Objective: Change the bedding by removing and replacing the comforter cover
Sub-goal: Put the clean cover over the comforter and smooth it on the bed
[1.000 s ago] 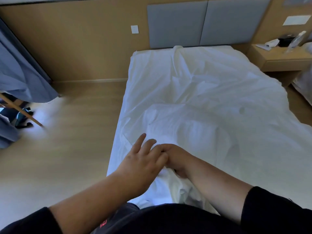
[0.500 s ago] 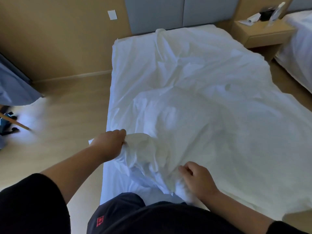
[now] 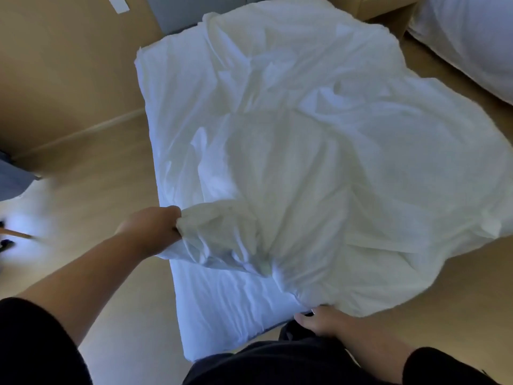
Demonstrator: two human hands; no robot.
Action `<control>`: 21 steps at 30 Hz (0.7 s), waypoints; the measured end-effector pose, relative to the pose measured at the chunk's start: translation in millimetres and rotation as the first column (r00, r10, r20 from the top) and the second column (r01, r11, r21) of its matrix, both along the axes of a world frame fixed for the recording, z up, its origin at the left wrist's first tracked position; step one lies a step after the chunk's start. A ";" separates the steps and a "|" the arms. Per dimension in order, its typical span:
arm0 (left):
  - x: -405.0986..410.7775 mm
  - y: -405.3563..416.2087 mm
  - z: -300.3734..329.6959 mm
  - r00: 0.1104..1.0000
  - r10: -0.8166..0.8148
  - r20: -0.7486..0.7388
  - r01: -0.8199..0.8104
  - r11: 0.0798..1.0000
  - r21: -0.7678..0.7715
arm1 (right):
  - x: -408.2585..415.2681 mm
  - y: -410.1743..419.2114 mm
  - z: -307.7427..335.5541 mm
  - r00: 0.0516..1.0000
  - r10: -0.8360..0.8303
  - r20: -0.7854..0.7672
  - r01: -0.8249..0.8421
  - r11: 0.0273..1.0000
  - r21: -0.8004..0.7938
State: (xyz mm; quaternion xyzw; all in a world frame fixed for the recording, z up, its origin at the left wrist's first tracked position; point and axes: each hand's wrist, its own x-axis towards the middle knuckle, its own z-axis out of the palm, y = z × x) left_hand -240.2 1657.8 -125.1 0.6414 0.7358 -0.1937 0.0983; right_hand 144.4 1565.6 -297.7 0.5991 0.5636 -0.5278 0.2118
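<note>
Fingers point(image 3: 173, 218) of the left hand point(image 3: 151, 227) are curled tight round a bunch of the white cover point(image 3: 291, 162), now lifted and pulled back from the foot of the bed point(image 3: 222, 309). Its near edge is pinched by the right hand point(image 3: 324, 322). Bare sheet is now uncovered, so removal seems begun.

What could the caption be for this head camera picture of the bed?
Both hands, left hand and right hand, grip the white comforter cover at the bed's foot.

Left hand point(image 3: 155, 227) gripping comforter cover point(image 3: 291, 168), bed point(image 3: 222, 309)
</note>
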 end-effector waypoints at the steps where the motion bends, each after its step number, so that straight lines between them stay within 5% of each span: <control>1: -0.6 -6.3 -0.8 1.000 0.006 0.002 -0.006 1.000 0.009 | -3.8 -4.9 2.3 0.980 -0.166 -0.108 0.171 0.984 0.044; 5: -5.6 -46.3 -2.1 0.996 0.039 0.076 -0.045 0.996 0.074 | -20.2 -4.9 28.1 0.554 -0.689 -0.466 0.778 0.628 -0.004; 8: -7.6 -88.7 -1.2 0.980 0.100 0.170 -0.114 0.991 0.070 | -32.4 9.9 44.4 0.154 -0.767 -0.623 0.887 0.386 -0.255; 11: -4.1 -133.9 -2.9 0.957 0.164 0.239 -0.180 0.983 0.048 | -52.3 21.0 66.3 -0.037 -0.665 -0.746 0.836 0.389 -0.388; 13: 0.3 -164.5 -5.1 0.931 0.212 0.297 -0.229 0.973 0.025 | -69.6 22.4 77.4 0.063 -0.597 -0.800 0.834 0.471 -0.287; 16: 1.3 -195.4 -7.1 0.893 0.242 0.378 -0.269 0.963 0.018 | -95.8 16.3 80.3 0.445 -0.497 -0.745 0.766 0.642 0.030; 18: -2.4 -203.2 -5.6 0.899 0.234 0.371 -0.263 0.964 0.029 | -103.0 8.8 76.6 0.648 -0.463 -0.605 0.700 0.675 0.233; 21: -8.8 -209.1 0.5 0.916 0.214 0.339 -0.240 0.970 0.035 | -95.2 -3.0 74.5 0.800 -0.420 -0.429 0.591 0.677 0.439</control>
